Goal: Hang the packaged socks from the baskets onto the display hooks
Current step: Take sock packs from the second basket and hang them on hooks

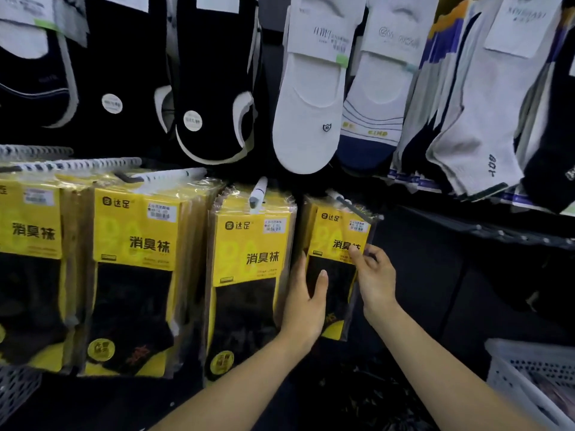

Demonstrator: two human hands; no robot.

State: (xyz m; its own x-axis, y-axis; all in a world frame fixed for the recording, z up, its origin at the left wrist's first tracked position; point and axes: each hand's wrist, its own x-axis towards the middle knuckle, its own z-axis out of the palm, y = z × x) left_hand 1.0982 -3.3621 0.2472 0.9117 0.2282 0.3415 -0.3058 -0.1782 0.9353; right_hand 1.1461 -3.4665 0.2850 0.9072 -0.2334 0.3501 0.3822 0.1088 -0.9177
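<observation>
Two bare forearms, the left forearm (249,374) and the right forearm (435,362), are uncovered from wrist to picture edge. The left hand (306,306) and right hand (376,281) are bare too, with slim fingers (321,283) and short, plain nails.

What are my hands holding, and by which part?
The rightmost yellow sock packet: left hand grips its left edge, right hand pinches its right edge.

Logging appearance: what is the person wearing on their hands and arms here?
The left hand and right hand are bare, with no gloves, rings, watch or bracelet visible. No sleeve shows on either forearm up to the frame's edge.
</observation>
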